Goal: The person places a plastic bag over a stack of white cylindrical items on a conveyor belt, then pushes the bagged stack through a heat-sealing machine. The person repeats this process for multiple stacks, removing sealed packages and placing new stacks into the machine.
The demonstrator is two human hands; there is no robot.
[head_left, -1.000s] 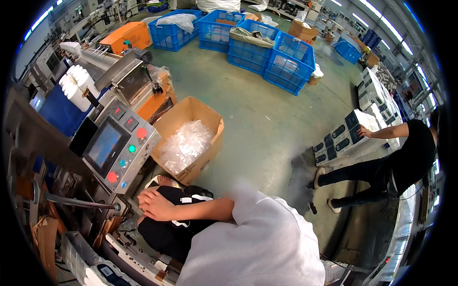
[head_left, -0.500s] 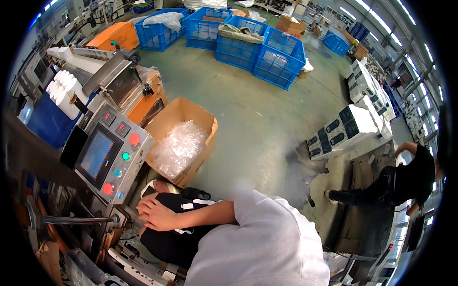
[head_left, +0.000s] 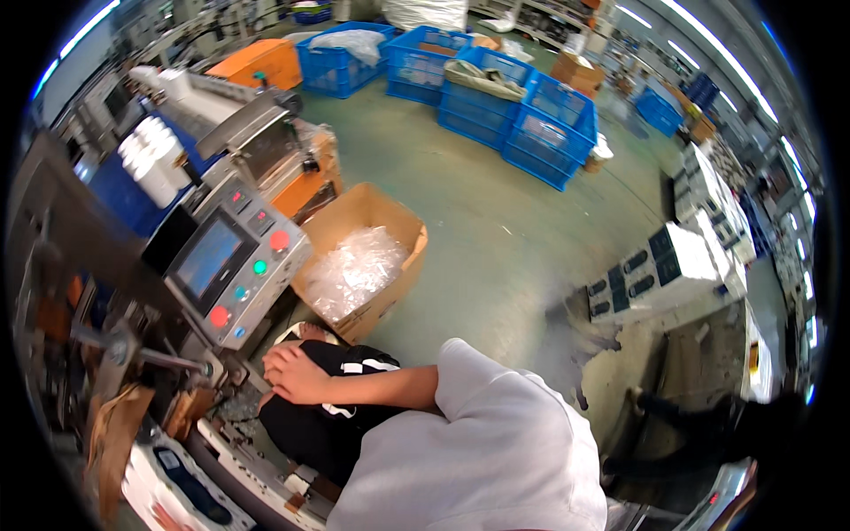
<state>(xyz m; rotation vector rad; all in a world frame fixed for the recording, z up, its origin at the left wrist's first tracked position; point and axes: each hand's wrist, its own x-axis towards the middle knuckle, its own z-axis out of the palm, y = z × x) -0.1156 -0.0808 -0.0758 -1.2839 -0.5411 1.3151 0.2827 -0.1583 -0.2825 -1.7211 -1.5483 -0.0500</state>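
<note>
Looking down from my head, I see my right hand (head_left: pixel 297 373) lying over the bent knee of my black trousers (head_left: pixel 310 442), its fingers loose and a little apart, with nothing in its grasp. I cannot tell how my left hand stands. Lower left of my right hand, a white package (head_left: pixel 146 478) with a dark oblong picture lies by the machine, and a blurred, reddish shape like fingers (whose, I can't say) shows against it at the lower edge. Just above and left of my right hand is a grey control panel (head_left: pixel 235 265) with a screen and coloured buttons. Above and right of it stands an open cardboard box (head_left: pixel 390 292) with clear plastic wrappers (head_left: pixel 354 274) inside; blue crates (head_left: pixel 549 142) stand well beyond.
</note>
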